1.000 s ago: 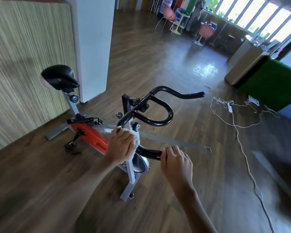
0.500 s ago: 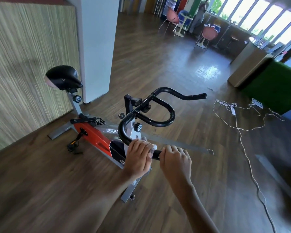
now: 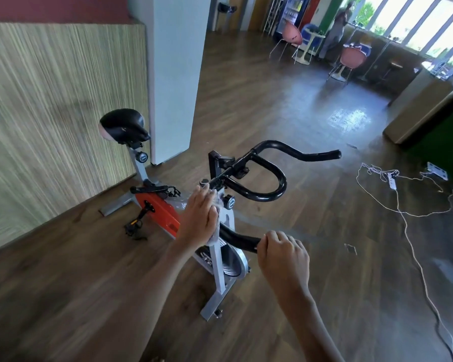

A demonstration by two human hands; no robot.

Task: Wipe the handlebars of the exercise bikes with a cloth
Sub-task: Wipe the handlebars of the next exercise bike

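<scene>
The left hand (image 3: 200, 218) lies with fingers nearly straight, pressing a whitish cloth (image 3: 218, 205) onto the near bend of the exercise bike's (image 3: 162, 210) black handlebar (image 3: 239, 240). The right hand (image 3: 283, 254) curls around that bar's near end, gripping it

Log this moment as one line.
left hand: presses cloth on handlebar | right hand: grips handlebar end | stage: near-bar wipe

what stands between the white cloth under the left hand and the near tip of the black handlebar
Only the right hand, which grips that tip of the black curved handlebar and covers it. The bar between the white cloth under the left hand and it is bare.
</scene>
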